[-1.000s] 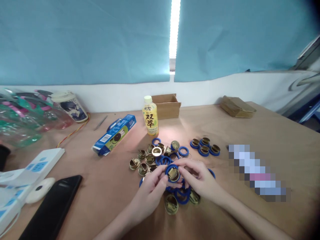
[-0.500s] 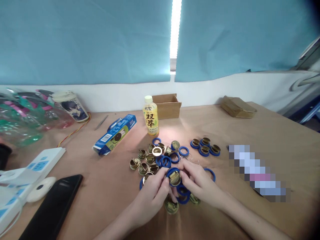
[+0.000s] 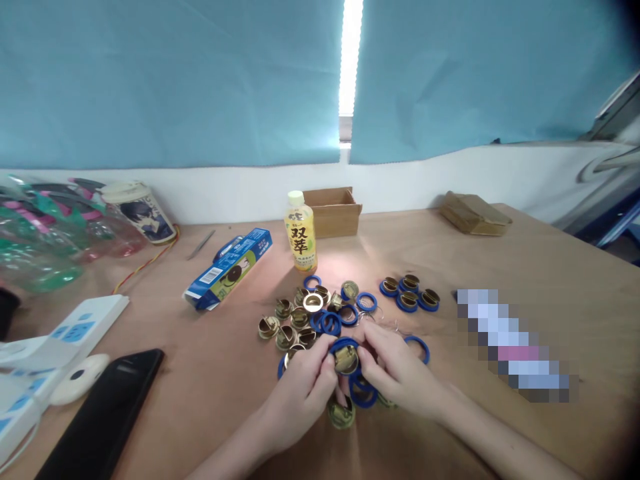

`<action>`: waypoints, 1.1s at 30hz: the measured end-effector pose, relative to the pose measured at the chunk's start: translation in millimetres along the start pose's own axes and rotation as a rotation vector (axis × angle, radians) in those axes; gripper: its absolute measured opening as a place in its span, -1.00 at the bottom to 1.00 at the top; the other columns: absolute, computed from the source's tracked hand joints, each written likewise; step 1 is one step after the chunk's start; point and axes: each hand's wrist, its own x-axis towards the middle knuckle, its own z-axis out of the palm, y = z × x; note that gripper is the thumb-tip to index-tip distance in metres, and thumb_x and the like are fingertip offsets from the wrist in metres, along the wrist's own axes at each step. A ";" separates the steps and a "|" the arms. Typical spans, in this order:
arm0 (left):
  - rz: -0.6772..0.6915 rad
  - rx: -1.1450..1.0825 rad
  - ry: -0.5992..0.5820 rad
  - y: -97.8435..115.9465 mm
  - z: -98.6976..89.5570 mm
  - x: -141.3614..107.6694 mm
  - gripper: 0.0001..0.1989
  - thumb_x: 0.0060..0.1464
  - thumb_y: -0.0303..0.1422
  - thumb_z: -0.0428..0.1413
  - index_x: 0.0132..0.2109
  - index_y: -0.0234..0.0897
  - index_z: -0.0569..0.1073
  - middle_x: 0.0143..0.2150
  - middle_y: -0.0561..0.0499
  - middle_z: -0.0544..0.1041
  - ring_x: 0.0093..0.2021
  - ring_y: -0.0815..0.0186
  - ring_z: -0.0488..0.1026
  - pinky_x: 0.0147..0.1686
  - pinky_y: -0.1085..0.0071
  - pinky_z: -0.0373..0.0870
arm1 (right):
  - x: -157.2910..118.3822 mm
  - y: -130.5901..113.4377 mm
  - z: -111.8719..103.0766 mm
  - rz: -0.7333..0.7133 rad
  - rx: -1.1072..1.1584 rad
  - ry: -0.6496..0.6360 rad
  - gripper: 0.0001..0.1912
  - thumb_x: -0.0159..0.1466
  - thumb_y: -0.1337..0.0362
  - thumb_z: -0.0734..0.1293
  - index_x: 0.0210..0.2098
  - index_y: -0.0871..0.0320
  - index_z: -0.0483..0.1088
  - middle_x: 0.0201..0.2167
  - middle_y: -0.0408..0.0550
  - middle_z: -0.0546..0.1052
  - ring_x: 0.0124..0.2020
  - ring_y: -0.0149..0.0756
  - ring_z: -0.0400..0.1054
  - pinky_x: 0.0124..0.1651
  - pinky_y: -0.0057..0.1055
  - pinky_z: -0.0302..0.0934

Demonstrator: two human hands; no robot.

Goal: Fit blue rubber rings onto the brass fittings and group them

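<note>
Between my two hands is a round brass-coloured metal fitting (image 3: 346,360) with a blue ring (image 3: 345,342) around its upper edge. My left hand (image 3: 304,393) pinches its left side, and my right hand (image 3: 395,367) grips the right side with thumb and fingers. Under and around the hands lie more metal fittings (image 3: 269,326) and loose blue rings (image 3: 367,302). Some of this pile is hidden by my hands. To the right sits a small group of fittings with blue rings on them (image 3: 408,301).
A yellow-labelled drink bottle (image 3: 301,233) and an open cardboard box (image 3: 334,217) stand at the back. Leftward are a blue biscuit box (image 3: 227,270), a black phone (image 3: 105,413), a power strip (image 3: 70,340), a paper cup (image 3: 143,213) and plastic bottles (image 3: 50,247). A brown package (image 3: 475,215) lies at back right.
The held fitting has tilted slightly, its blue ring now showing mainly along the top. Both hands keep their grip in nearly the same place.
</note>
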 end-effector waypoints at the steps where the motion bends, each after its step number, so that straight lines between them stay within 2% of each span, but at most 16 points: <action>1: -0.002 0.015 -0.003 -0.5 -0.2 0.0 -0.74 0.39 -0.33 -0.25 -0.16 -0.25 0.30 -0.46 0.02 0.53 -0.45 0.26 0.52 -0.36 0.40 0.43 | 0.0 0.2 0.1 -0.004 0.000 -0.006 -0.84 0.36 0.41 0.15 -0.35 0.10 0.11 -0.40 -0.20 0.30 -0.38 -0.35 0.19 -0.30 -0.42 0.03; 16: -0.004 0.041 -0.004 2.1 -0.6 -0.6 -0.76 0.37 -0.35 -0.23 -0.16 -0.26 0.31 -0.47 0.01 0.54 -0.48 0.26 0.54 -0.38 0.39 0.45 | 0.4 -1.6 -0.7 -0.030 0.028 -0.019 -0.86 0.38 0.42 0.12 -0.31 0.09 0.14 -0.37 -0.17 0.35 -0.35 -0.34 0.23 -0.27 -0.41 0.08; 24: -0.013 -0.035 0.027 2.9 1.6 -0.4 -0.73 0.37 -0.35 -0.21 -0.19 -0.26 0.36 -0.49 0.05 0.53 -0.50 0.30 0.52 -0.41 0.42 0.45 | 0.2 -0.8 -0.8 -0.041 0.027 -0.011 -0.86 0.37 0.42 0.12 -0.31 0.09 0.17 -0.37 -0.16 0.37 -0.36 -0.33 0.25 -0.29 -0.41 0.09; 33: -0.020 -0.199 -0.003 9.2 1.2 0.0 -0.72 0.38 -0.26 -0.18 -0.18 -0.27 0.35 -0.46 0.01 0.56 -0.48 0.28 0.53 -0.40 0.40 0.47 | 2.1 -3.4 -0.6 0.031 0.073 0.026 -0.82 0.37 0.39 0.11 -0.36 0.11 0.20 -0.39 -0.14 0.38 -0.33 -0.29 0.26 -0.24 -0.37 0.11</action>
